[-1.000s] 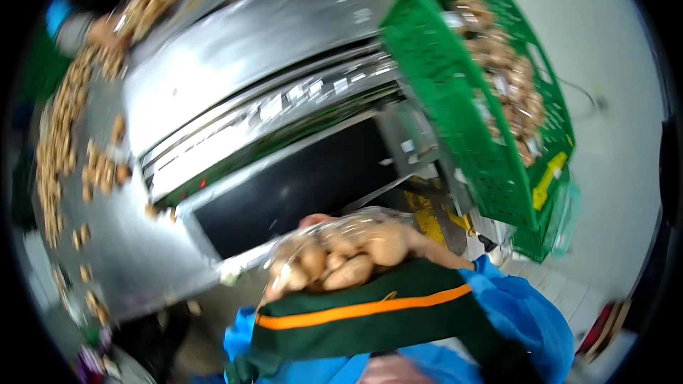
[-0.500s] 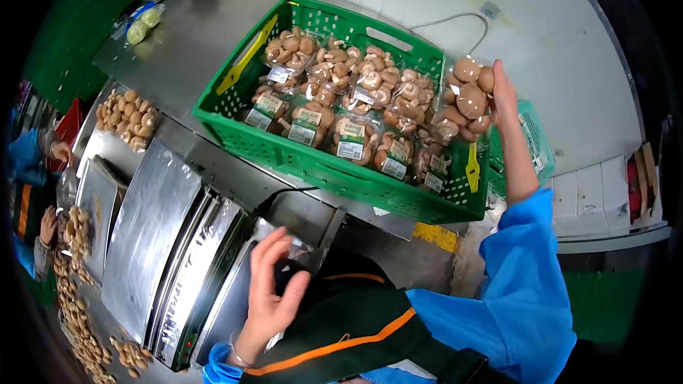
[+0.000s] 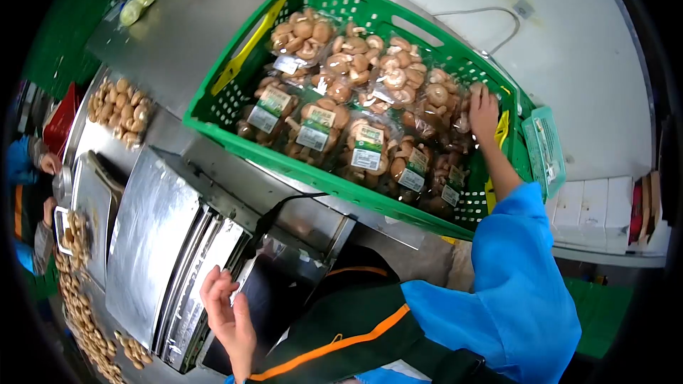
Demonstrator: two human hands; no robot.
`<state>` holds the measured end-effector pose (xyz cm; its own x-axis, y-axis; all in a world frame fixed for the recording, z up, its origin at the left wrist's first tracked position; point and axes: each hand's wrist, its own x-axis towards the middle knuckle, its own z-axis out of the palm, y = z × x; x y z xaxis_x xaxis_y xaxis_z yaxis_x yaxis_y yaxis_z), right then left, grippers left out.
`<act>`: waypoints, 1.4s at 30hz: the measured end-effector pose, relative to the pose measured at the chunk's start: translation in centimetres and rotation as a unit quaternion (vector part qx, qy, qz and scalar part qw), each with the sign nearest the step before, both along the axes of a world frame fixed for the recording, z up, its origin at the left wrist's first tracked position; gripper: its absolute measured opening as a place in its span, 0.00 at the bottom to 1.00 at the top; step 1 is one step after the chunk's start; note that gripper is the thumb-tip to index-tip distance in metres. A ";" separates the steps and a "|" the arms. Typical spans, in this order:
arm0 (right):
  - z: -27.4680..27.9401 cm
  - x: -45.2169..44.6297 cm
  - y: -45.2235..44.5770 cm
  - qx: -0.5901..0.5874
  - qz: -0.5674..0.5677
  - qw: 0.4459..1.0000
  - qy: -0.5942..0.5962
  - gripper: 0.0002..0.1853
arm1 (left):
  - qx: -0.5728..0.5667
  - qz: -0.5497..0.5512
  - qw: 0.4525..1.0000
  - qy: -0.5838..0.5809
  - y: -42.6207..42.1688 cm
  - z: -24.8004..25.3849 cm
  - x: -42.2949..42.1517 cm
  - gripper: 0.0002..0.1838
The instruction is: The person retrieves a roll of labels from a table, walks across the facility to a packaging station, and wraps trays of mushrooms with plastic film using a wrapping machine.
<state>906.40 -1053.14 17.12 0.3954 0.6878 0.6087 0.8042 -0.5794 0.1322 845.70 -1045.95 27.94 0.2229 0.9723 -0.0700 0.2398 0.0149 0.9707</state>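
A green plastic crate [image 3: 245, 151] holds rows of clear-wrapped packs of brown mushrooms [image 3: 306, 32], the front ones with green-and-white labels [image 3: 366, 148]. My right hand [image 3: 484, 114] reaches into the crate's right end. Its fingers curl over a mushroom pack [image 3: 461, 119], which they partly hide. Over the near side of the steel wrapping machine [image 3: 160, 220], my left hand [image 3: 229, 316] is raised with fingers apart and slightly bent, holding nothing.
A teal basket [image 3: 546, 149] stands right of the crate. Wrapped mushrooms [image 3: 121, 114] lie on the steel counter at left, with loose mushrooms [image 3: 82, 320] below. A co-worker's hands [image 3: 50, 163] are at the far left. A black cable [image 3: 284, 203] runs beside the machine.
My right hand has brought the mushroom pack from beyond the crate's right edge down into its right end. My left hand has moved left and down. The view has shifted slightly.
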 end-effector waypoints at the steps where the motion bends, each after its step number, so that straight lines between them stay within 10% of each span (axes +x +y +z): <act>1: 0.7 -1.0 0.1 0.028 0.012 0.999 0.016 0.15 | 0.001 0.010 1.000 -0.007 0.1 -0.1 -0.4 0.13; 6: -0.4 1.0 0.2 0.025 0.058 0.989 0.134 0.20 | 0.156 0.095 0.977 0.113 4.1 1.9 -7.1 0.13; 9: -1.7 9.2 -1.2 -0.268 -0.092 0.959 -0.026 0.37 | 0.237 0.178 0.944 0.143 10.4 3.3 -15.5 0.18; 11: 8.0 -8.8 5.8 -0.001 0.124 0.960 0.250 0.28 | 0.173 0.233 0.942 0.171 15.0 4.0 -20.6 0.20; 13: 12.6 -21.8 9.0 -0.034 0.189 0.834 0.517 0.24 | 0.075 0.308 0.925 0.207 19.6 2.9 -26.0 0.24; 17: 10.9 -32.9 10.3 -0.263 0.309 0.806 0.431 0.24 | 0.024 0.384 0.898 0.213 27.1 -2.6 -35.5 0.22; 20: 10.8 -35.7 10.3 -0.217 0.244 0.839 0.435 0.20 | 0.107 0.552 0.710 0.424 30.4 -4.7 -38.4 0.19; 23: 9.8 -34.2 10.0 -0.241 0.190 0.855 0.417 0.18 | 0.036 0.682 0.631 0.369 30.6 -5.3 -40.6 0.20; 26: 9.2 -33.9 10.6 -0.217 0.233 0.868 0.382 0.16 | -0.031 0.459 0.872 0.165 30.0 -7.4 -42.9 0.15; 29: 8.7 -33.0 10.3 -0.246 0.225 0.882 0.334 0.23 | -0.196 0.506 0.840 -0.024 31.9 -9.1 -42.2 0.11; 38: 8.5 -33.7 10.3 -0.156 0.270 0.920 0.238 0.18 | -0.009 0.594 0.789 -0.154 29.4 -8.5 -38.8 0.02; 42: 12.3 -42.3 14.8 -0.023 0.464 0.766 0.445 0.27 | -0.010 0.467 0.866 -0.180 24.9 -4.6 -36.0 0.06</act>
